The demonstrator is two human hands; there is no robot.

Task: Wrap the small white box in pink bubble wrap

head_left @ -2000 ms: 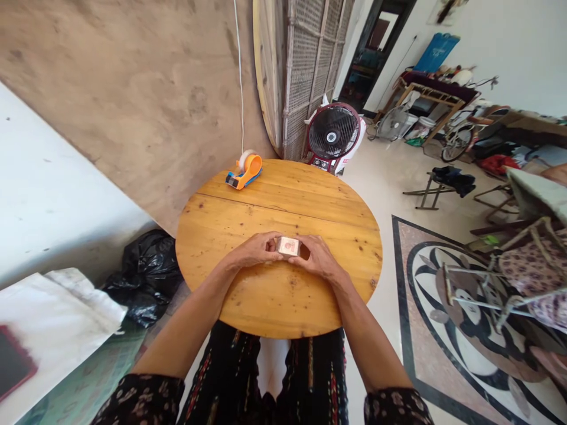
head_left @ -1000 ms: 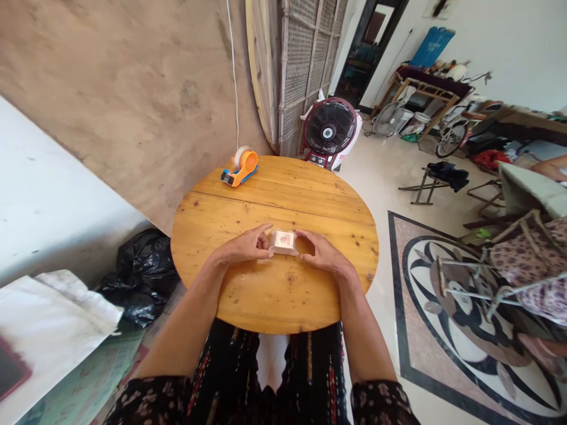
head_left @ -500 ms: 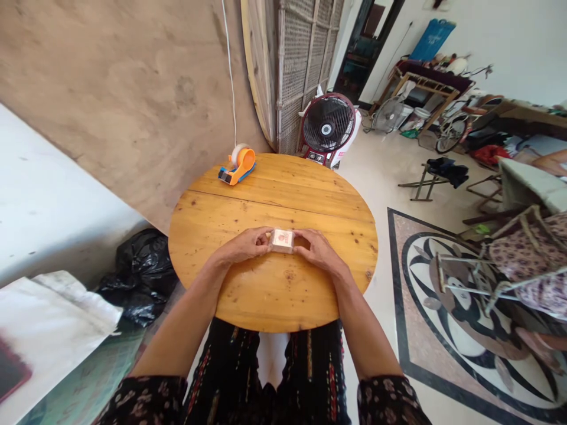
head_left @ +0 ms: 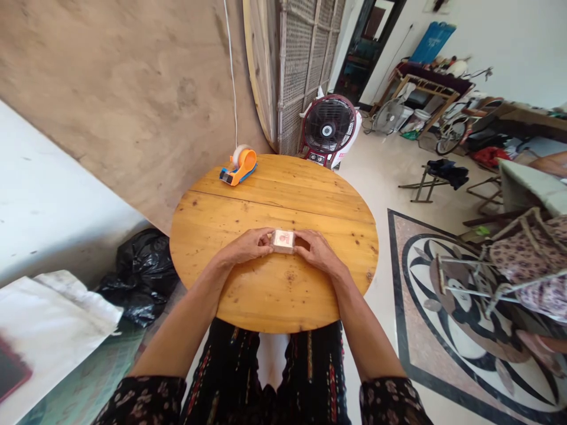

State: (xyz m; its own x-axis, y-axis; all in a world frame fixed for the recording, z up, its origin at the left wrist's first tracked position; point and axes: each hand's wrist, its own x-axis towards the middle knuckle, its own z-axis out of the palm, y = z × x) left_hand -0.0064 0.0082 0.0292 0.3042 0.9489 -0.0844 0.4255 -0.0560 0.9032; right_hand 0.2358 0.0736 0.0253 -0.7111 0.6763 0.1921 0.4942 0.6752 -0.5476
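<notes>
A small clear pack with a white top and a red printed figure, perhaps a boxed deck of cards, sits at the middle of the round wooden table. My left hand grips its left end between thumb and fingers. At the opposite end, my right hand pinches it the same way, with a gap under the curled fingers. Both forearms rest over the near edge of the table. Whether the pack touches the tabletop or is held just above it, I cannot tell.
An orange and blue tape dispenser stands at the table's far left. Beyond the table is a dark red fan. Black plastic bags lie on the left. Folding chairs stand on the right, with part of another person at the edge.
Both hands keep their grip on the pack. The whole view has shifted very slightly; nothing else visibly differs.
</notes>
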